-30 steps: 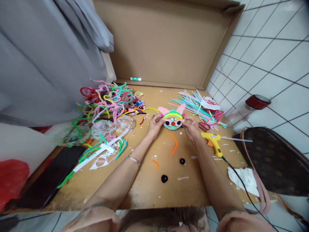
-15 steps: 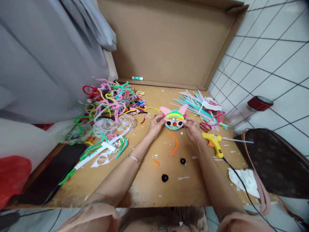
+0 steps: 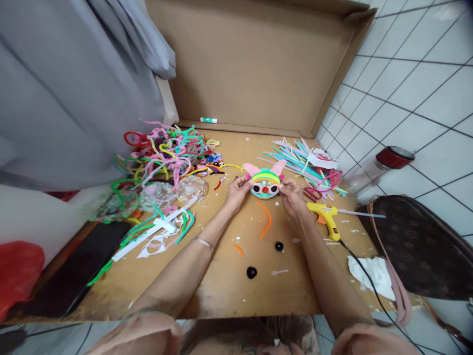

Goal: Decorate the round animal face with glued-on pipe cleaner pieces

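Observation:
Between my two hands is a small craft animal face (image 3: 265, 183), with pink ears, green and yellow stripes, black eyes and a red nose. My left hand (image 3: 238, 191) pinches its left edge, below one pink ear. At the opposite edge my right hand (image 3: 292, 194) grips it with thumb and fingers. Just below the face lies a curved orange pipe cleaner (image 3: 266, 220) on the wooden table (image 3: 218, 291). Nearer to me are a shorter orange piece (image 3: 238, 250) and two round black pieces, one (image 3: 279, 246) behind the other (image 3: 252, 272).
A tangled heap of coloured pipe cleaners (image 3: 170, 153) fills the back left, with clear plastic shells (image 3: 192, 189) before it. Straight pipe cleaners (image 3: 295, 160) lie back right. Rightward are a yellow glue gun (image 3: 325, 217), its cord, a brown bag (image 3: 417, 246) and a bottle (image 3: 377, 170).
Both hands keep the craft face in nearly the same place. The whole view has shifted slightly; nothing was let go or picked up.

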The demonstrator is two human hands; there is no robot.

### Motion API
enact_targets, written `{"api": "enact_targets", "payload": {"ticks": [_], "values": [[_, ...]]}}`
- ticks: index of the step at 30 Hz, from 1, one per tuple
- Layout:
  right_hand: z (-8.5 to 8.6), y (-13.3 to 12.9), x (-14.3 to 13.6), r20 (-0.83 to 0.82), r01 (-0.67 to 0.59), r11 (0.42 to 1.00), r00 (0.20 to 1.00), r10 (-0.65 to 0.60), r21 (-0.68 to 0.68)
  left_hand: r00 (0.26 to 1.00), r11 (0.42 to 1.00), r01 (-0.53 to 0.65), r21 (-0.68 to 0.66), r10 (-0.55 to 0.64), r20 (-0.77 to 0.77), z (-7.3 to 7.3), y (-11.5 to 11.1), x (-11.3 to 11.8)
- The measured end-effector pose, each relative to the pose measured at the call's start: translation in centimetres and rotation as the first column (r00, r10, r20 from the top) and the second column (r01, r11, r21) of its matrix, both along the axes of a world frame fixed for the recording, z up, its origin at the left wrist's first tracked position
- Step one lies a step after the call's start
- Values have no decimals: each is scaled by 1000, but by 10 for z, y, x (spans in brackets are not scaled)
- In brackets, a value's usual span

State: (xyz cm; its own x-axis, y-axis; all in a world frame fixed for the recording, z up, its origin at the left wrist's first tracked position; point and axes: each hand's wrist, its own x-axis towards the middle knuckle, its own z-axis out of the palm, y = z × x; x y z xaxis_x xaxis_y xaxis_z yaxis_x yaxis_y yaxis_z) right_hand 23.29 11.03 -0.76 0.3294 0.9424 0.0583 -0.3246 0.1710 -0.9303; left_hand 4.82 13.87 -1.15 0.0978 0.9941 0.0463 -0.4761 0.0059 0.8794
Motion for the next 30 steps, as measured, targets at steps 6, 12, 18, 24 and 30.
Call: {"api": "enact_targets", "payload": {"ticks": [6, 12, 18, 24, 30], "values": [[2, -2, -2, 15, -4, 1000, 1000, 4, 29, 998, 998, -57, -22, 58, 26, 1, 0, 1], [2, -1, -4, 28, 38, 997, 999, -40, 63, 994, 995, -103, 2, 102, 23, -1, 0, 5], [-2, -1, -6, 61, 52, 992, 996, -59, 113, 988, 986, -147, 82, 150, -30, -2, 1, 8], [0, -2, -7, 141, 9, 991, 990, -27, 130, 985, 977, -174, 126, 174, 10, -4, 1, 9], [6, -5, -6, 262, -60, 990, 965, 25, 125, 977, 964, -189, 188, 205, -66, -5, -2, 10]]}}
